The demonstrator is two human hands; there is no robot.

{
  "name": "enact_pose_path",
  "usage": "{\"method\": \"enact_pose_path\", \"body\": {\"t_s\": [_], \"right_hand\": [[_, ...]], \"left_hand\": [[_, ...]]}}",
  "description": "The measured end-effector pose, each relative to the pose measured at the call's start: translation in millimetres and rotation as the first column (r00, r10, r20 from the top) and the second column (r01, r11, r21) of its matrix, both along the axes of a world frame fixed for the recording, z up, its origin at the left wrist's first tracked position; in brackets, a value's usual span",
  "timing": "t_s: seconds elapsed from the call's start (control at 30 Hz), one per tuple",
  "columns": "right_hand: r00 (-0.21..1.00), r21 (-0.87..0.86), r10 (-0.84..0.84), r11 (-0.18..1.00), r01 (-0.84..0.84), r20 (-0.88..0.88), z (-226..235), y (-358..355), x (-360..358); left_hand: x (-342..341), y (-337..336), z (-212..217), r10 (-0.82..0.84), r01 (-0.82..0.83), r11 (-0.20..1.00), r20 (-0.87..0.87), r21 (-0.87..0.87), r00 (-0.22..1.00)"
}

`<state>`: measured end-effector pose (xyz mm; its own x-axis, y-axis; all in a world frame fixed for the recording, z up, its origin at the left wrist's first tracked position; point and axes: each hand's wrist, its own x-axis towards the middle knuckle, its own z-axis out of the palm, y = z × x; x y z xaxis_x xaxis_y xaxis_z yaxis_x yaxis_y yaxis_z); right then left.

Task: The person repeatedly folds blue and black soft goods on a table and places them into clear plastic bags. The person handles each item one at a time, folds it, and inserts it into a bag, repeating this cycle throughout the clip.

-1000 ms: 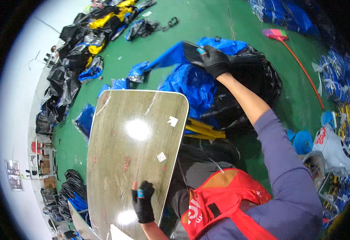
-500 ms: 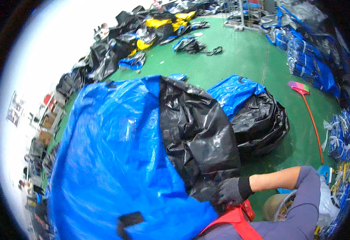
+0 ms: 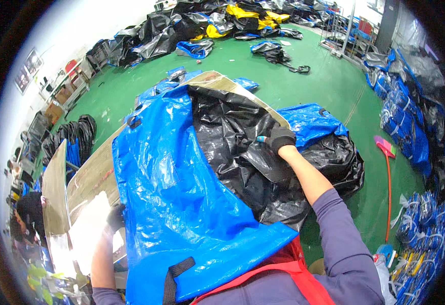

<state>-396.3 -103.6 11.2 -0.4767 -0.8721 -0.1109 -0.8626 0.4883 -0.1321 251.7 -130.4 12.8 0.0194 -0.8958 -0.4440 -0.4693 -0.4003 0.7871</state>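
Left hand (image 3: 114, 216) gloved, fingers curled on the edge of the shiny board (image 3: 87, 178) | blue-and-black tarp bag (image 3: 181, 183) draped over the board, centre frame | right hand (image 3: 282, 138) gloved, fingers clamped on the bag's black plastic | pink broom (image 3: 387, 178) on green floor (image 3: 314, 86), far right

Green floor (image 3: 329, 91), heaps of black, blue and yellow bags (image 3: 202, 25) on it, pink broom (image 3: 386, 168)
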Motion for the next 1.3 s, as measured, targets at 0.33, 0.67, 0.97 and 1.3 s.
{"method": "enact_pose_path", "body": {"t_s": [0.33, 0.67, 0.97, 1.3], "right_hand": [[0.918, -0.276, 0.158, 0.960, -0.056, 0.364, 56, 18, -125], [0.924, -0.077, 0.368, 0.929, -0.362, 0.099, 114, -22, -70], [0.940, -0.591, 0.178, 0.740, -0.322, -0.290, 88, -167, 9], [0.728, -0.774, 0.639, 0.321, -0.545, -0.248, 68, -47, 85]], "left_hand": [[32, -26, -55, 0.262, -0.007, 0.945, 0.747, -0.326, 0.611], [-124, -13, 41, -0.140, 0.731, 0.544, 0.814, -0.412, 0.563], [-435, 99, 14, -0.625, 0.836, -0.174, 0.714, -0.521, 0.315], [-151, -93, 11, 0.814, 0.458, 0.320, 0.489, -0.829, 0.315]]}}
